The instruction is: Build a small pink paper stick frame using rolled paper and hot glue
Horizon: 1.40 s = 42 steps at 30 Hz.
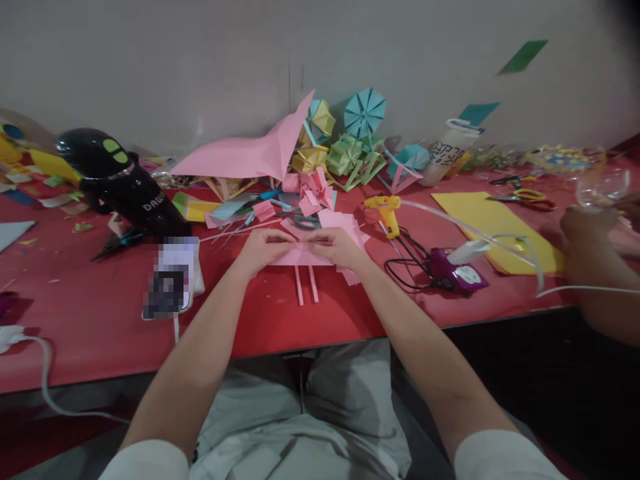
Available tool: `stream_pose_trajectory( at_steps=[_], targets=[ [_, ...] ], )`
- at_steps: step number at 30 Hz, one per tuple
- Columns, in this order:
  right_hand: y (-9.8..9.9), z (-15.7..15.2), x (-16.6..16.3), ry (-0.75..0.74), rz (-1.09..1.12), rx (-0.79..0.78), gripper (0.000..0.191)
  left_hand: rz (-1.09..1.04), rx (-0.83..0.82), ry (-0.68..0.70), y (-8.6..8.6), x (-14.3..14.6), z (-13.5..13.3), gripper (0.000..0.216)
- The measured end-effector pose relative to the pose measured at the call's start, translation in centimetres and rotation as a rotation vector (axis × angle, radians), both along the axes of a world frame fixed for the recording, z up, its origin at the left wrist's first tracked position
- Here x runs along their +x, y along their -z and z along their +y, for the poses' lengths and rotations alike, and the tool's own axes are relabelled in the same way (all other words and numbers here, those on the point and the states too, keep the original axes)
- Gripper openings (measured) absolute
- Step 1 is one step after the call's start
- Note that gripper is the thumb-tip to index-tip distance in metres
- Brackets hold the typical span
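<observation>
A black bottle (134, 192) is displaying the letters "DAW"; well right of the bottle, a cup (449, 153) is bearing illegible print.

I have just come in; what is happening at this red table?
A person's left hand and right hand hold a pink paper sheet over the red table. Two narrow pink strips stick out below it, toward the person. The yellow glue gun lies to the right, unheld. At far right, another person's hand is near a clear object.

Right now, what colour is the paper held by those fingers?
The paper is pink; head view.
</observation>
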State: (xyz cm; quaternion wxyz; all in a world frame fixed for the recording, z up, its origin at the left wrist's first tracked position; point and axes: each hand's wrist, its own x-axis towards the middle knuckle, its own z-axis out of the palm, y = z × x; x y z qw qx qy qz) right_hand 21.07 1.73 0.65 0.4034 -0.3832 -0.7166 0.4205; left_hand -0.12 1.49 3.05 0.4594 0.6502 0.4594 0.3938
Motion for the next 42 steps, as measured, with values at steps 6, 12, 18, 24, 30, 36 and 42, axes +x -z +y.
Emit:
stream_pose_trajectory(
  at_steps=[6,12,18,24,30,36,42],
  targets=[
    [-0.1,0.0,0.0,0.035,0.012,-0.01,0.026,0.02,0.022,-0.02,0.1,-0.1,0.1,0.016],
    [-0.1,0.0,0.1,0.027,0.076,-0.071,0.03,0.022,0.079,0.02,-0.5,-0.6,0.1,0.02],
    [-0.6,-0.2,0.2,0.033,0.086,-0.088,0.03,-0.025,0.03,0.002,-0.1,-1.3,0.6,0.035],
    [-0.9,-0.3,0.6,0.044,0.12,-0.106,0.027,-0.125,-0.081,-0.054,-0.1,-1.9,0.9,0.038],
    [-0.8,-0.3,0.7,0.059,0.121,-0.098,0.026,-0.203,-0.173,-0.032,-0.7,-2.0,0.7,0.032],
    [-0.1,0.4,1.1,0.051,0.201,-0.163,0.034,-0.265,-0.282,-0.064,-1.3,-2.5,0.6,0.031],
    [-0.2,0.4,1.2,0.082,0.203,-0.204,0.032,-0.27,-0.37,-0.057,-1.3,-3.3,0.8,0.032]
  ],
)
